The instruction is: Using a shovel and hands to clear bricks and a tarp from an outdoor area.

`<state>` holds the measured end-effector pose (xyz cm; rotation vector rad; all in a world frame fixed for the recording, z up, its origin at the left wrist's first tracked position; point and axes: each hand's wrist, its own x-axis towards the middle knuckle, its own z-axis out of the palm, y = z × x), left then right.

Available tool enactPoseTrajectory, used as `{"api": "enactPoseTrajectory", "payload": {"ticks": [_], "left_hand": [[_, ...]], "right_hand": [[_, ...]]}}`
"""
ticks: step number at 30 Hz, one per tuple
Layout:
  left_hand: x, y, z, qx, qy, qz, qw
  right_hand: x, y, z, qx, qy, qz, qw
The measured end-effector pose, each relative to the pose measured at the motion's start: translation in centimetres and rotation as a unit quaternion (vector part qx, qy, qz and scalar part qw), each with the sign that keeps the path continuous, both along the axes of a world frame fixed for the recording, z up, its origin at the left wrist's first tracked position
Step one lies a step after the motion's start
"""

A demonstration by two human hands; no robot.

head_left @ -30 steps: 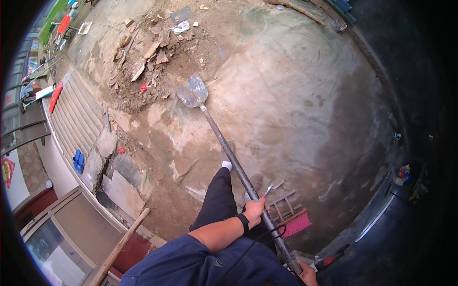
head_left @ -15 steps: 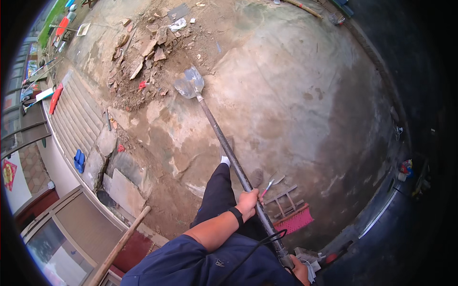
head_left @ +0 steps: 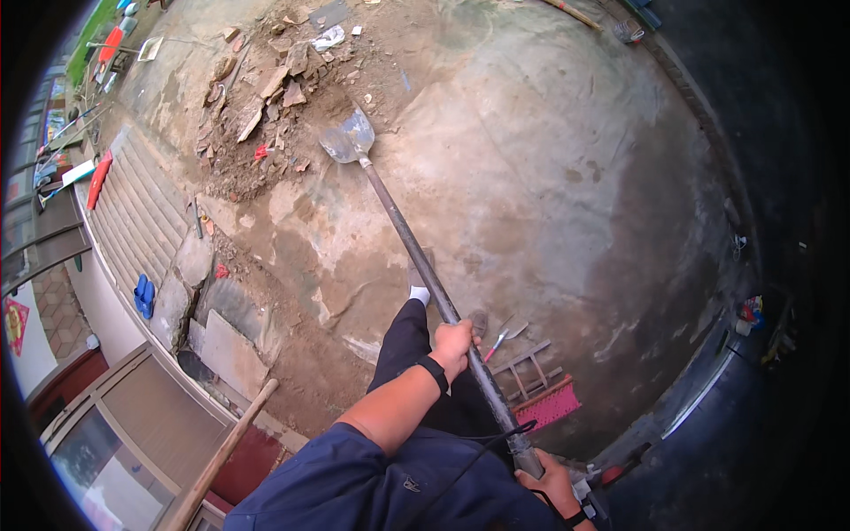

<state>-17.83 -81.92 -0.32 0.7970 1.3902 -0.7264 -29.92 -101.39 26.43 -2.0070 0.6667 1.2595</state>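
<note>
A long-handled shovel [head_left: 403, 234] slants across the view, from my body up to the edge of a rubble heap [head_left: 266, 115]. My left hand [head_left: 453, 343] is wrapped round the middle of its dark shaft; a black band circles that wrist. Close to my body at the lower right, my right hand [head_left: 551, 485] grips the shaft's near end. The grey metal blade [head_left: 348, 139] lies at the heap's right edge, beside soil and broken slabs. Some soil appears to be smeared on the blade.
Left stand ribbed steps [head_left: 146, 199] with blue slippers [head_left: 144, 296], and loose slabs [head_left: 232, 350]. A wooden pole [head_left: 226, 451] rises at lower left. Right of my feet lie a small pink-handled tool [head_left: 498, 343] and a low pink-topped stool [head_left: 547, 403]. A wall edge [head_left: 708, 133] curves along the right.
Both hands have moved a little up and forward with the shovel. The blade has shifted slightly up and left toward the heap. My right hand and wrist now show more fully.
</note>
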Motion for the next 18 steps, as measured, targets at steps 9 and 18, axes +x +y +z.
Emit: {"api": "enactPoseTrajectory", "payload": {"ticks": [9,18], "left_hand": [[4.4,4.9,-2.4,0.023,-0.06,0.014,0.998],[9.7,7.6,-3.7,0.018,-0.042,0.036,0.998]], "right_hand": [[4.2,3.0,-3.5,0.043,-0.033,-0.006,0.999],[10.2,6.4,-4.6,0.033,0.002,-0.001,0.999]]}}
